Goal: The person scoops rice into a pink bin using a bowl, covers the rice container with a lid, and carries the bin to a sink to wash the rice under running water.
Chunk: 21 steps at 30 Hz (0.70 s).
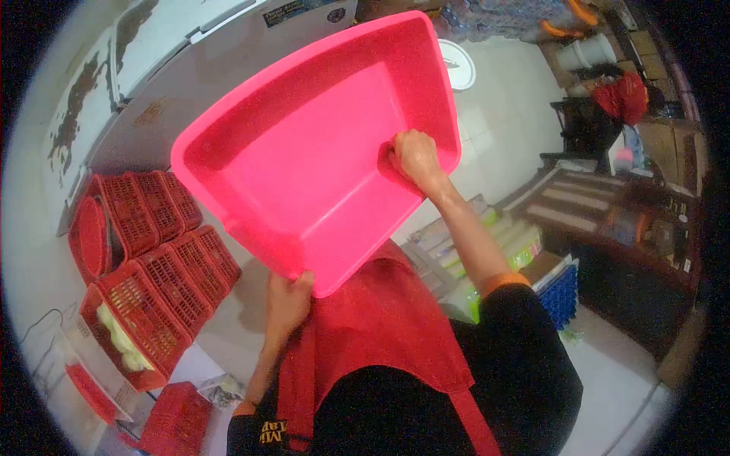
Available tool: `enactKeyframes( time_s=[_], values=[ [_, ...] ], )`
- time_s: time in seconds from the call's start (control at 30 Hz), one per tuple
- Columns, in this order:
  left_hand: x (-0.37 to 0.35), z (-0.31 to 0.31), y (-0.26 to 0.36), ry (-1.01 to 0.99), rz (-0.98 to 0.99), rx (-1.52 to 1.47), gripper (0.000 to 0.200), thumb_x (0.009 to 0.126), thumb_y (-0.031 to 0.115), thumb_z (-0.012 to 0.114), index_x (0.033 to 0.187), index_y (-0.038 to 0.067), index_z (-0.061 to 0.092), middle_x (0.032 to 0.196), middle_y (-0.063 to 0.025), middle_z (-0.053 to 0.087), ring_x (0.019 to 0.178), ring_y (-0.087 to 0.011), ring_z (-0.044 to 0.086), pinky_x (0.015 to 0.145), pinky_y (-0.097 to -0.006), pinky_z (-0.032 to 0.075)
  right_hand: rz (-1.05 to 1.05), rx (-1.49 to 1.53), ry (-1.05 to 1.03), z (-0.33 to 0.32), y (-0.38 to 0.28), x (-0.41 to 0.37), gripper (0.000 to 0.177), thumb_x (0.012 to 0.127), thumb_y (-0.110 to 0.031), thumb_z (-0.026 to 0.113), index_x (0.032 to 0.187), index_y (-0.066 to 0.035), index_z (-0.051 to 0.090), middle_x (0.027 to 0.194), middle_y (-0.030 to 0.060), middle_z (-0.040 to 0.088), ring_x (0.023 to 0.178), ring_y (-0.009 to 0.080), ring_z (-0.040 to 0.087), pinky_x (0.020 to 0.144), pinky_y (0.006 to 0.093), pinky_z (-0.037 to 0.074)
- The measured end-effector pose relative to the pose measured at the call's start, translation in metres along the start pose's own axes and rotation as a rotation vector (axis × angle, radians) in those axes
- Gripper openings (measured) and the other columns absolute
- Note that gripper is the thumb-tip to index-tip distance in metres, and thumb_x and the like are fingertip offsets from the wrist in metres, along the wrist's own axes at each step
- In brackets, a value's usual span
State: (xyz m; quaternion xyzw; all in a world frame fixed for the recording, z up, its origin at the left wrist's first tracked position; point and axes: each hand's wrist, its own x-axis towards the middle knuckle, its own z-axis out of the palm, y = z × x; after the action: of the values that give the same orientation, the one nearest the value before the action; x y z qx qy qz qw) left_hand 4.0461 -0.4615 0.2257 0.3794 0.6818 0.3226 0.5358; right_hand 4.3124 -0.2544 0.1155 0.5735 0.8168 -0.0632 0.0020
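Observation:
A large rectangular pink plastic tub [319, 137] is held up tilted in front of my chest, its inside facing me. At the tub's lower left corner my left hand [289, 304] is closed around the rim. My right hand [417, 158] is in a fist, pressed against the inside of the tub near its right end. Under the fist is a dark reddish patch; whether it is a cloth or only shadow I cannot make out. A red apron [388, 319] hangs just below the tub.
Several red plastic baskets [163, 281] stand at the left, one with pale contents. Behind the tub is a grey and white chest freezer [182, 91]. Long packets [494, 243], a blue crate [559, 292] and a dark wooden rack [608, 205] are on the right. A white lid [458, 67] lies on the floor.

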Motion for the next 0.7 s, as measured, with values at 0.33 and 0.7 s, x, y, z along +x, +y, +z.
enactKeyframes(
  time_s=[0.33, 0.7],
  values=[
    [0.016, -0.008, -0.038, 0.038, -0.134, -0.259, 0.037, 0.083, 0.004, 0.054, 0.119, -0.002, 0.056, 0.111, -0.0093, 0.062, 0.101, -0.0219, 0.059, 0.090, -0.0347, 0.045, 0.053, 0.298, 0.027, -0.036, 0.001, -0.010, 0.020, 0.073, -0.023, 0.067, 0.074, -0.003, 0.068, 0.069, 0.0204, 0.065, 0.065, 0.0302, 0.067, 0.061, 0.0403, 0.054],
    [0.008, -0.092, -0.088, 0.292, -0.274, -0.477, 0.044, 0.080, 0.004, 0.050, 0.124, 0.002, 0.051, 0.101, -0.0078, 0.061, 0.085, -0.0214, 0.064, 0.069, -0.0325, 0.054, 0.319, -0.439, 0.098, 0.012, 0.090, -0.108, 0.031, 0.080, -0.018, 0.067, 0.106, -0.002, 0.063, 0.065, 0.0078, 0.062, 0.059, 0.0258, 0.061, 0.060, 0.0351, 0.050]
  ],
)
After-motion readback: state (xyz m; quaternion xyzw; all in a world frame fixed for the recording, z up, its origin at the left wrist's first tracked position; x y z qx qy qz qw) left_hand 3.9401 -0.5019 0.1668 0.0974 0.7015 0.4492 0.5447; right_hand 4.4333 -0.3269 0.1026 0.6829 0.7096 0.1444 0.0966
